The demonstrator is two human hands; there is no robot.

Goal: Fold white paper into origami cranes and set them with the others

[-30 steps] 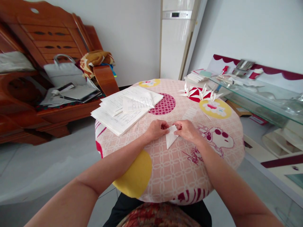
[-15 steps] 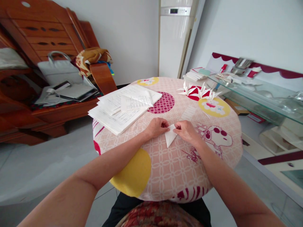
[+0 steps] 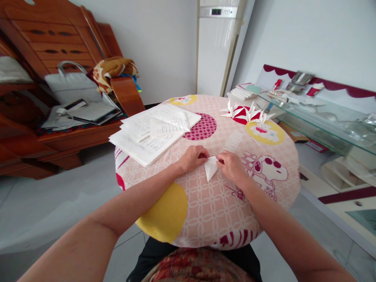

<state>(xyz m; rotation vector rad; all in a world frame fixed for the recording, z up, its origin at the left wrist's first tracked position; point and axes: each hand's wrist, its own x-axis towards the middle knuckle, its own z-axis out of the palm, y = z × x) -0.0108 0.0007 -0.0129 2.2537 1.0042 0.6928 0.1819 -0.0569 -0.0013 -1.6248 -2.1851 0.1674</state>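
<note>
A small folded white paper, pointed toward me, lies on the round table with a pink patterned cloth. My left hand pinches its upper left corner with curled fingers. My right hand pinches its upper right edge, fingers pressed together. Both hands rest on the cloth on either side of the paper. Several finished white folded paper figures stand at the far side of the table.
A stack of printed sheets lies at the table's left. A wooden bench with a grey bag and papers stands left. A glass shelf with clutter runs along the right. A tall white appliance stands behind.
My hands have drawn slightly closer together over the paper's top edge, the right fingers moving left. The paper looks a little narrower. The view has shifted slightly.
</note>
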